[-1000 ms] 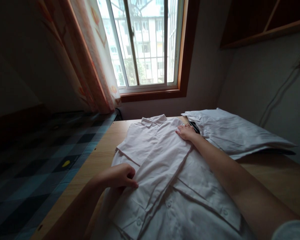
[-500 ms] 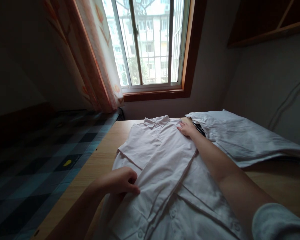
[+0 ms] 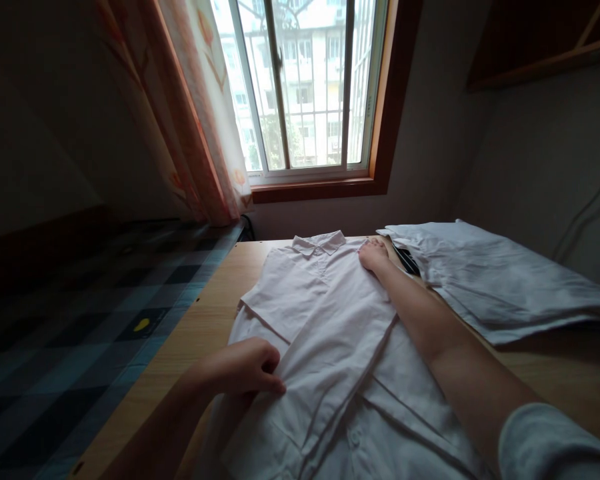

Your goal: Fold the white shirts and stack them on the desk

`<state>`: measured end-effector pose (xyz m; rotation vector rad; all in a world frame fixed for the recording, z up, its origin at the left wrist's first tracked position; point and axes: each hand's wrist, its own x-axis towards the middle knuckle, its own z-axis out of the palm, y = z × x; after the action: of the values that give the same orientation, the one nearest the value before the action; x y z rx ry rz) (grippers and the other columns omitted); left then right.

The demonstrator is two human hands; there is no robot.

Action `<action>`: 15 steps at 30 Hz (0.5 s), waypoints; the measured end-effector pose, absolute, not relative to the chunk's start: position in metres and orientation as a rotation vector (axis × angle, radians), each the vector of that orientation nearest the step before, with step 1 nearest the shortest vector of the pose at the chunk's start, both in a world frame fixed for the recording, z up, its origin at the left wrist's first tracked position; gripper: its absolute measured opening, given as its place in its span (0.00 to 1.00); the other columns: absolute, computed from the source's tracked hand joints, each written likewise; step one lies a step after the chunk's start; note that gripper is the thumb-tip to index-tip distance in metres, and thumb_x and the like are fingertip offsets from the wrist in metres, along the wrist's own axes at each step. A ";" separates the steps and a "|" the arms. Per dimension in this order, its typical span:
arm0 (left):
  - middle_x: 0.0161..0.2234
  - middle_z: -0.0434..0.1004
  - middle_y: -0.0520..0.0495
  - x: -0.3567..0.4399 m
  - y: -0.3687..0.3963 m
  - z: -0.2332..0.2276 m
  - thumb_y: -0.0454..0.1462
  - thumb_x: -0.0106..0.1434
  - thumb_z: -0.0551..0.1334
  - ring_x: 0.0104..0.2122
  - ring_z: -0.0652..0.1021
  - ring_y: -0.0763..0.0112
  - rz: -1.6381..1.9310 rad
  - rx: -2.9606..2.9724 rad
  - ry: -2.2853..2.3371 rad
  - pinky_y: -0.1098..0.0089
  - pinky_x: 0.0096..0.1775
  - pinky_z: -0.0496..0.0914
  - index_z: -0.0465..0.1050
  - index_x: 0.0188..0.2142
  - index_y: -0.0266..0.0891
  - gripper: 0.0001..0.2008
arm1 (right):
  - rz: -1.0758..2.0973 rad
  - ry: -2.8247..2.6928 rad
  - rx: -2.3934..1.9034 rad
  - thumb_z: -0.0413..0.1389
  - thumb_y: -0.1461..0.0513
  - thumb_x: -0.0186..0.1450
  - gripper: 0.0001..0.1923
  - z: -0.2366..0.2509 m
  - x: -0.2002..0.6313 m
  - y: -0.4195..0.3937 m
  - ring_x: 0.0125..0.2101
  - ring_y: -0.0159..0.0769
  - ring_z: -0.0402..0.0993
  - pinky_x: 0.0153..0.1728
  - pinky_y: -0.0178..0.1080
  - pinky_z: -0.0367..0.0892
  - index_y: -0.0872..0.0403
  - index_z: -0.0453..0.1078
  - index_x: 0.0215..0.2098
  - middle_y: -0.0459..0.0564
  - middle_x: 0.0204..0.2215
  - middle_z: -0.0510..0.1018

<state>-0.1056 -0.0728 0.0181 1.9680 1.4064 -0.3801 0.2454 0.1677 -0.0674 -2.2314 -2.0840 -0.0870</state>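
A white collared shirt [image 3: 325, 300] lies face up on the wooden table, its collar toward the window and a sleeve folded slantwise across the front. My left hand [image 3: 257, 365] is closed at the shirt's left side, thumb on the cloth and fingers curled, their tips hidden. At the far right shoulder, my right hand [image 3: 373, 253] has its fingers bent over the shirt's edge; what lies under them is partly hidden. My right forearm crosses above the shirt's right side.
To the right lies a stack of white clothing [image 3: 500, 273] with a black-and-white striped piece [image 3: 406, 260] at its edge. A bed with a checked cover [image 3: 105, 353] adjoins the wooden table [image 3: 215, 307] on the left. A curtain [image 3: 190, 133] hangs beside the window [image 3: 310, 100].
My right hand has shifted slightly outward at the shoulder, and its fingers have gone from stretched to bent over the edge. My left hand keeps its place on the shirt. The view has turned slightly left.
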 end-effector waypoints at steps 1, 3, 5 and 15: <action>0.18 0.68 0.55 -0.105 -0.073 0.018 0.49 0.51 0.65 0.19 0.68 0.71 -0.380 1.964 1.412 0.72 0.21 0.54 0.64 0.22 0.40 0.17 | -0.064 -2.079 -2.224 0.38 0.61 0.72 0.28 -0.070 0.248 0.168 0.65 0.51 0.54 0.63 0.48 0.48 0.69 0.64 0.62 0.70 0.63 0.63; 0.18 0.67 0.55 -0.105 -0.073 0.020 0.49 0.51 0.66 0.19 0.68 0.72 -0.382 1.957 1.420 0.72 0.21 0.54 0.63 0.21 0.40 0.17 | -0.014 -2.080 -2.203 0.36 0.58 0.73 0.30 -0.074 0.254 0.168 0.66 0.45 0.52 0.64 0.43 0.48 0.67 0.56 0.67 0.65 0.67 0.58; 0.17 0.67 0.55 -0.104 -0.073 0.021 0.48 0.51 0.66 0.19 0.68 0.72 -0.387 1.951 1.421 0.72 0.21 0.54 0.64 0.21 0.41 0.17 | 0.034 -2.087 -2.185 0.36 0.55 0.73 0.32 -0.076 0.261 0.168 0.67 0.41 0.50 0.65 0.40 0.46 0.63 0.52 0.70 0.59 0.69 0.54; 0.18 0.67 0.55 -0.104 -0.073 0.020 0.48 0.52 0.65 0.19 0.67 0.72 -0.411 1.958 1.399 0.72 0.21 0.54 0.63 0.22 0.41 0.17 | 0.102 -1.989 -2.259 0.34 0.45 0.71 0.37 -0.077 0.256 0.167 0.68 0.49 0.47 0.65 0.54 0.46 0.56 0.49 0.71 0.56 0.71 0.50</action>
<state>-0.1042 -0.0730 0.0198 1.9581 1.3990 -0.4109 0.2562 0.1672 -0.0768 -2.2592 -1.9888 0.1020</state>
